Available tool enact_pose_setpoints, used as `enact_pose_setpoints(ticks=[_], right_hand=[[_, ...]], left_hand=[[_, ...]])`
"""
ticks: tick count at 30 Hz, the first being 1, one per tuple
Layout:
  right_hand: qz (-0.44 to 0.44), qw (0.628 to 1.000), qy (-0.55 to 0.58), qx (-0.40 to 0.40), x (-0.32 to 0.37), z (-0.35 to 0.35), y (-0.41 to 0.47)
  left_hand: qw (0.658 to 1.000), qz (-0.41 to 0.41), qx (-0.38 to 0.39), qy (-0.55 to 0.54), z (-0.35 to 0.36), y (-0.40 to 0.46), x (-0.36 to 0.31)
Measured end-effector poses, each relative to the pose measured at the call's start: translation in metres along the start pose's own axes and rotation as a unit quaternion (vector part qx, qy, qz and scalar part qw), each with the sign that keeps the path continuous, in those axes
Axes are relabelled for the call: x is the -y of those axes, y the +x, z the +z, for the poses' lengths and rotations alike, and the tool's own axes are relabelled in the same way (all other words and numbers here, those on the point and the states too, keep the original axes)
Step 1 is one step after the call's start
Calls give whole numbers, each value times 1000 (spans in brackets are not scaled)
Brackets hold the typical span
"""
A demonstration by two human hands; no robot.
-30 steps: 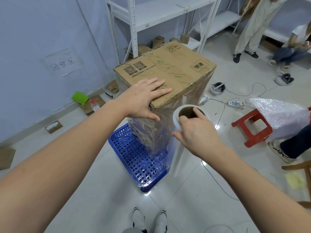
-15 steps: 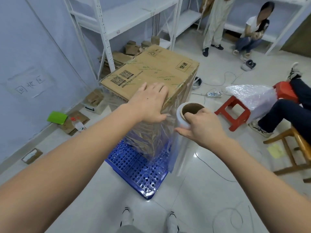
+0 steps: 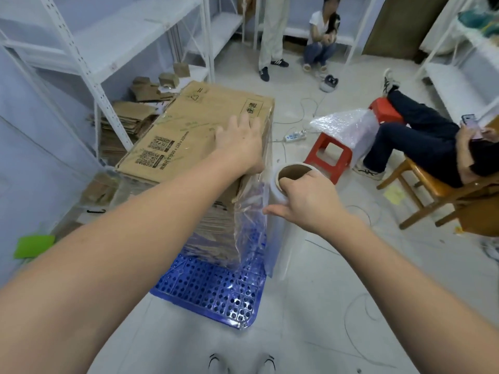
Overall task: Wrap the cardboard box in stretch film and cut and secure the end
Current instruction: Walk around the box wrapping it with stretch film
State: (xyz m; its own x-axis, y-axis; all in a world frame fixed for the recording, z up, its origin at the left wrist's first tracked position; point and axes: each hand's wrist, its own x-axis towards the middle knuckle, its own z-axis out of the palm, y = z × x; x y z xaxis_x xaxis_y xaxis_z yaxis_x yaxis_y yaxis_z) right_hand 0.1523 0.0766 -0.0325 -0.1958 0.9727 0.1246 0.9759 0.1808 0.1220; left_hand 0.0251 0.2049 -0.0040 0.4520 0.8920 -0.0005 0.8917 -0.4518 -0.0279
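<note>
box (image 3: 189, 125): upright on blue pallet (image 3: 216, 298), film-wrapped sides | left hand (image 3: 239, 143): fingers straight, flat on box top | right hand (image 3: 305, 198): fingers hooked into roll (image 3: 280, 179) core, just beside box corner

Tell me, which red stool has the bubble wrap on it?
The nearer red stool, beside the film roll; the farther one carries a seated person's legs instead.

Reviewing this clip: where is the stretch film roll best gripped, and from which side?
At its open cardboard core, from above. The stretch film roll stands upright beside the cardboard box, core mouth facing up, so fingers can hook inside with the thumb outside, as the right hand does, likely letting film unwind.
</note>
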Motion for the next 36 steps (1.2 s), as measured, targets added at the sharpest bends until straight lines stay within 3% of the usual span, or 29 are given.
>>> enact_pose_setpoints(ticks=[14,22,29,36], right_hand=[[-81,993,68,-44,-15,-8,-33],[-188,976,110,-22,-5,-17,-44],[-179,972,151,-25,-4,-8,-50],[-177,972,147,-35,-9,-6,-49]], left_hand=[[999,1,-46,-24,6,5,-6],[996,10,-79,-27,12,7,-5],[993,1,-84,-78,9,0,-1],[990,35,22,-132,-8,-7,13]])
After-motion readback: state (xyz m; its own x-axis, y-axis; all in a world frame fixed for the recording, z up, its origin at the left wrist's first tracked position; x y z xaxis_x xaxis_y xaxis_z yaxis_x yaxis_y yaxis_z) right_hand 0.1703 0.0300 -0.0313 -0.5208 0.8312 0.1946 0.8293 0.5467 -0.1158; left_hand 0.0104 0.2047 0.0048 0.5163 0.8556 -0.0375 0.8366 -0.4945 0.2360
